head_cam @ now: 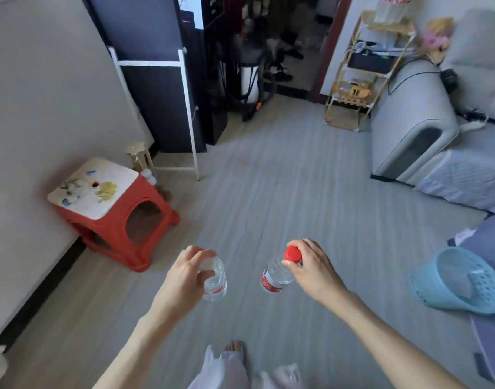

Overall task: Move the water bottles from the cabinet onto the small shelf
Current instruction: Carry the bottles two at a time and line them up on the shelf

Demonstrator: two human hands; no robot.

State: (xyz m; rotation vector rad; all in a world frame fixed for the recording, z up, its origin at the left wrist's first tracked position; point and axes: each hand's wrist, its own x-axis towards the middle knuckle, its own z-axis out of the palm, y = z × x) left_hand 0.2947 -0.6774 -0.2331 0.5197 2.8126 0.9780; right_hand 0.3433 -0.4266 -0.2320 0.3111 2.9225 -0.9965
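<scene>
Mid-carry: one water bottle (pixel 216 280) is gripped by the left hand (pixel 184 273), a second bottle (pixel 275 275) by the right hand (pixel 310 266); small shelf (pixel 364 71) not yet reached.

Two bottles are held over the floor (pixel 268 178): clear bottle (pixel 216 280) gripped by left hand (pixel 185 276), red-capped bottle (pixel 278 272) pinched at the cap by right hand (pixel 310 266). Small shelf (pixel 364 71) seen far right.
</scene>
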